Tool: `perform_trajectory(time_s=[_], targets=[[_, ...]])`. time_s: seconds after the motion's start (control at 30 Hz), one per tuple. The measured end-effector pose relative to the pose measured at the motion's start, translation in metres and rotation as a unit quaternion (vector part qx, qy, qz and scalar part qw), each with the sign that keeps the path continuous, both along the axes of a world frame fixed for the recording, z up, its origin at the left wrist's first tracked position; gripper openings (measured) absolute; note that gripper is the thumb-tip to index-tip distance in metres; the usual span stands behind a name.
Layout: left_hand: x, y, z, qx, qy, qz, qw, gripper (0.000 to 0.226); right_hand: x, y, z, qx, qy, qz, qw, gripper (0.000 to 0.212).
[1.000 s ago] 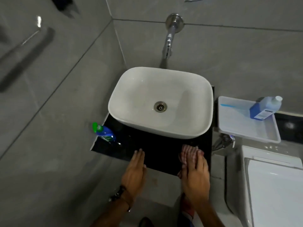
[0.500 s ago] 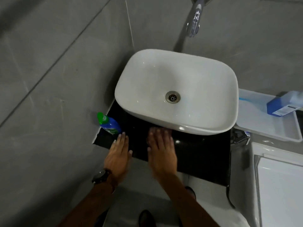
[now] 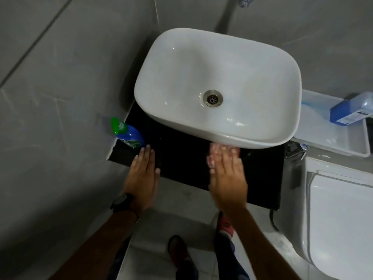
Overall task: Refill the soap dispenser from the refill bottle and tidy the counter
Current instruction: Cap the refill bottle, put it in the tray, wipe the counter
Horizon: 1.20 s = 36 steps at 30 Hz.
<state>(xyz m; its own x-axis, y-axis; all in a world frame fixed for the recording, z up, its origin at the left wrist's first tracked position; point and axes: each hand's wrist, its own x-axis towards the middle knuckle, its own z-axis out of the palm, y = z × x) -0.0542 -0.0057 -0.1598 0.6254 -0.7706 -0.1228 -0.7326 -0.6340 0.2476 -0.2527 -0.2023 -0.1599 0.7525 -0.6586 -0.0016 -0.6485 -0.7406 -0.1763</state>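
Note:
A blue bottle with a green cap point(image 3: 129, 135) stands at the left end of the black counter point(image 3: 181, 158). My left hand point(image 3: 142, 178) lies flat on the counter, its fingertips right beside that bottle, holding nothing. To the right, my right hand point(image 3: 227, 178) presses flat on a pink striped cloth point(image 3: 214, 152) in front of the white basin point(image 3: 181, 67); only the cloth's edge shows past the fingers. A second blue bottle with a white label point(image 3: 351, 111) lies in a white tray point(image 3: 323, 138) to the right of the basin.
Grey tiled walls close in on the left and behind. A tap point(image 3: 245, 2) hangs above the basin. A white toilet point(image 3: 339, 219) stands at the lower right, beside the counter's right end. My feet are on the floor below.
My right hand swept the cloth left along the counter, then back toward the right. My left hand shifted left up to the green-capped bottle. The view moved closer and lower.

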Motion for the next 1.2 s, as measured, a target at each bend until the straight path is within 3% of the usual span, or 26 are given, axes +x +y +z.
perform_trajectory(time_s=[0.1, 0.2, 0.4, 0.6, 0.8, 0.87, 0.93, 1.1, 1.2], targets=[[0.0, 0.0, -0.001, 0.011, 0.002, 0.004, 1.0, 0.062, -0.057, -0.053, 0.004, -0.01, 0.062, -0.036, 0.997, 0.062], [0.001, 0.0, -0.003, 0.012, -0.004, 0.005, 1.0, 0.063, -0.076, -0.088, 0.011, -0.014, 0.028, -0.061, 0.998, 0.058], [0.001, -0.001, -0.006, 0.013, -0.011, 0.005, 1.0, 0.063, -0.049, -0.059, 0.011, -0.016, 0.018, -0.156, 0.987, 0.061], [0.0, 0.001, -0.007, -0.002, -0.016, 0.003, 1.0, 0.063, 0.053, 0.052, 0.005, 0.051, -0.066, -0.043, 0.996, 0.061], [-0.001, -0.002, -0.001, 0.002, -0.017, -0.003, 1.0, 0.068, 0.141, 0.081, 0.014, 0.071, -0.099, 0.052, 0.991, 0.064], [-0.004, -0.004, 0.003, -0.002, -0.022, 0.0, 1.0, 0.066, 0.125, 0.074, 0.012, 0.063, -0.088, 0.087, 0.99, 0.074], [-0.007, -0.007, 0.007, -0.009, -0.026, 0.003, 1.0, 0.068, 0.091, 0.061, 0.009, 0.064, -0.091, 0.086, 0.99, 0.069], [-0.008, -0.009, 0.014, -0.005, -0.023, 0.0, 1.0, 0.071, -0.041, 0.002, 0.005, 0.023, -0.059, -0.079, 0.995, 0.061], [-0.008, -0.01, 0.016, -0.004, -0.023, -0.003, 1.0, 0.073, -0.092, -0.056, 0.01, 0.012, 0.004, -0.115, 0.993, 0.063]])
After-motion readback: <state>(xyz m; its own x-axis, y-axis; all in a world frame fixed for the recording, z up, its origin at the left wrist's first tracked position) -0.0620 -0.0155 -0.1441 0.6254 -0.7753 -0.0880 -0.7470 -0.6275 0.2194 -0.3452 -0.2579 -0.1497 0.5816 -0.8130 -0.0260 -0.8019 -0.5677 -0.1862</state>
